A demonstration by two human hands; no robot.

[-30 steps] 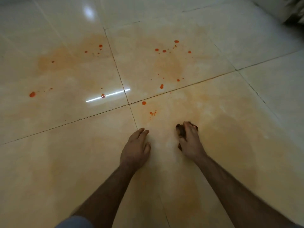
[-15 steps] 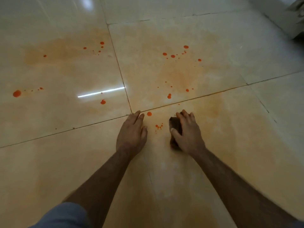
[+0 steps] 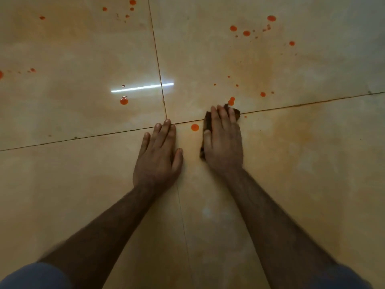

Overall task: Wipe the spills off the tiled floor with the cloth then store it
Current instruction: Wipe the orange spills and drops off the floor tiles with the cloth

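Observation:
My right hand [image 3: 224,142] lies flat on a dark brown cloth [image 3: 236,111] and presses it onto the tiled floor [image 3: 83,174]. The cloth pokes out past the fingertips and beside the thumb, across a grout line. My left hand [image 3: 158,155] rests flat on the floor beside it, fingers straight, holding nothing. A round orange drop [image 3: 195,127] sits between the two hands. Two joined drops [image 3: 231,101] lie just beyond the cloth. More orange drops [image 3: 246,33] are scattered further out, and one large drop [image 3: 124,100] lies to the left.
Pale orange smears [image 3: 258,69] tint the glossy tiles around the drops. A bright strip of reflected light [image 3: 142,87] crosses the grout line [image 3: 160,80] ahead of my left hand. Small drops [image 3: 32,70] lie at the far left.
Both hands slid forward across the floor to the grout crossing. The cloth passed over the small cluster of orange specks, which is gone. The view moved closer to the floor.

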